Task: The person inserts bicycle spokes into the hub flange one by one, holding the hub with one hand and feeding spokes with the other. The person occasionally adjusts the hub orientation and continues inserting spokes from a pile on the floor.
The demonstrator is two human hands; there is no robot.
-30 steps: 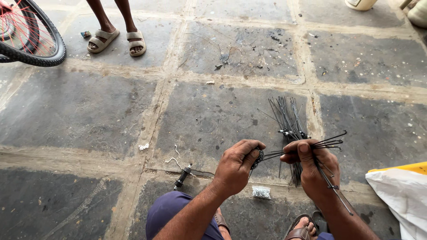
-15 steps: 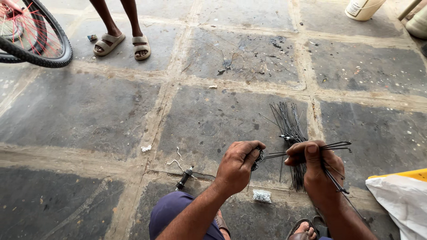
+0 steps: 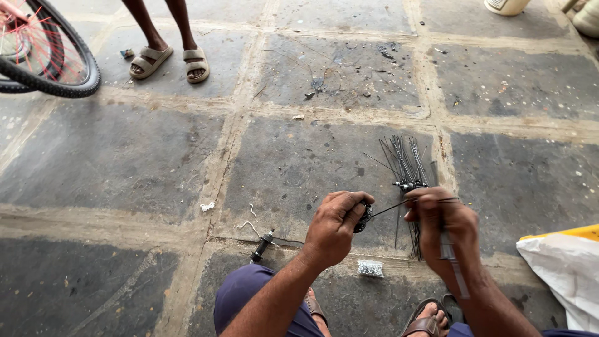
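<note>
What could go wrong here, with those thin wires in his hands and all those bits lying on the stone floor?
Two risks stand out. The right hand pinches a thin spoke toward the small dark hub in the left hand; it might slip and prick a finger. The loose spoke bundle on the floor lies close to the sandalled foot, so a shift could scatter or bend spokes. The small clear packet could get kicked away.

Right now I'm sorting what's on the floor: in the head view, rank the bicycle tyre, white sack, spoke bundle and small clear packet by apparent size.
1. bicycle tyre, though cut off by the frame
2. white sack, also cut off, so these two are unsure
3. spoke bundle
4. small clear packet
</note>
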